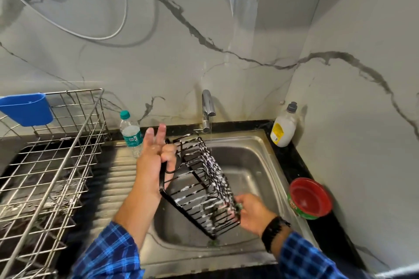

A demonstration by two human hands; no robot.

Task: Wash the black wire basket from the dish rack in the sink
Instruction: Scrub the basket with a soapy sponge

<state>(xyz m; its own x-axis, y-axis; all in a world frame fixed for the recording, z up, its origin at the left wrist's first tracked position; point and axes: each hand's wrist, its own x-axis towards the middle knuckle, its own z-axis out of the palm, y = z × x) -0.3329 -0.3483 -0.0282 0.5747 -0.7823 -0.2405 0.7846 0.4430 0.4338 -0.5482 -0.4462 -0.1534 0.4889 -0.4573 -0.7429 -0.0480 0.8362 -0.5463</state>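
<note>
The black wire basket [199, 186] hangs tilted over the steel sink [256, 161], its bars streaked with white soap foam. My left hand [153, 161] grips its upper left rim, two fingers sticking up. My right hand [252, 213] is at the basket's lower right corner, closed on a small green scrubber [238, 206] pressed against the wires. A thin stream of water runs from the chrome tap [207, 108] just behind the basket's top end.
A steel wire dish rack [52, 165] with a blue plastic cup holder [27, 108] fills the left counter. A water bottle [131, 132] stands behind my left hand. A dish soap bottle [284, 125] and a red-green tub [310, 198] sit right of the sink.
</note>
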